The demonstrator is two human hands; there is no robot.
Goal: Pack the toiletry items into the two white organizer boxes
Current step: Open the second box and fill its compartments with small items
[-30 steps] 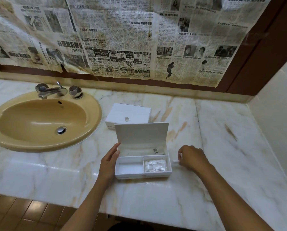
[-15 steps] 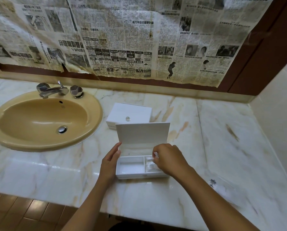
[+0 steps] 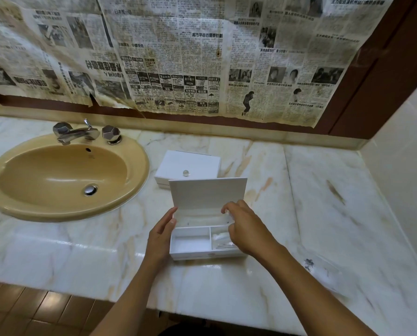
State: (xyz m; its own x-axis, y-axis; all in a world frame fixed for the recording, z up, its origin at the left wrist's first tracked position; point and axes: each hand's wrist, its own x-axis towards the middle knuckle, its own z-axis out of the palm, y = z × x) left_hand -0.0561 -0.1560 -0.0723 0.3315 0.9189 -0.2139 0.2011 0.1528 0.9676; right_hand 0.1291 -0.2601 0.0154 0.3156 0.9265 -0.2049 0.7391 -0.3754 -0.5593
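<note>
An open white organizer box (image 3: 202, 255) sits on the marble counter with its lid (image 3: 207, 192) standing upright. My left hand (image 3: 160, 235) rests against the box's left wall with straight fingers. Over the box's right side, my right hand (image 3: 246, 226) has its fingertips at the long back compartment and pinches a small pale wrapped item. A white wrapped packet (image 3: 220, 237) lies in the front right compartment; the front left one shows nothing inside. A second white box (image 3: 188, 163), closed, with a small knob on top, stands just behind.
A clear plastic packet with a dark print (image 3: 323, 272) lies on the counter to the right of my right forearm. A tan sink (image 3: 64, 175) with a chrome tap (image 3: 76, 133) is at the left. A tiled wall bounds the counter's right.
My right hand moved left from the counter beside the box, carrying a small pale item, to over the box's back compartment. The left hand stayed against the box.
</note>
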